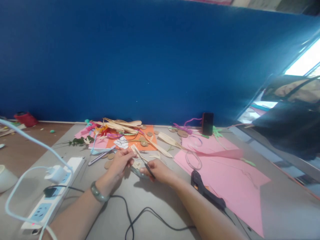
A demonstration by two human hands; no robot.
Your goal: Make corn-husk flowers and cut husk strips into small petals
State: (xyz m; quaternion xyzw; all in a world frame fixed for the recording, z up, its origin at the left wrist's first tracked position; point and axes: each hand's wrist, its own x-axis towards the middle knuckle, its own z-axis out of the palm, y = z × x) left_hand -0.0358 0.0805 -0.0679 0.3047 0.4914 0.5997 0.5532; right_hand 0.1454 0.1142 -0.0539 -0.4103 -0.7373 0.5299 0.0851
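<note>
Head view: a pale strip (134,149) was pinched between the thumb and fingers of the left hand (119,164), above the middle of the table (112,220). A dark-handled tool (150,170) was gripped in the right hand (160,171), its thin end pointed far and left at the strip; whether the two were touching could not be told, nor the kind of tool. A round grey item was partly hidden beneath the hands.

Husks (120,125) were heaped at far left, near orange paper (151,130). At right, a glue gun (207,193) had been left lying beside pink paper (240,196); a power strip (72,164) was noted at near left.

Step in hand, as judged: trimming or shaping of the strip. For the next move, a steady left pinch seemed called for, with fingertips kept clear of the tool's end and only small strokes made by the right.
</note>
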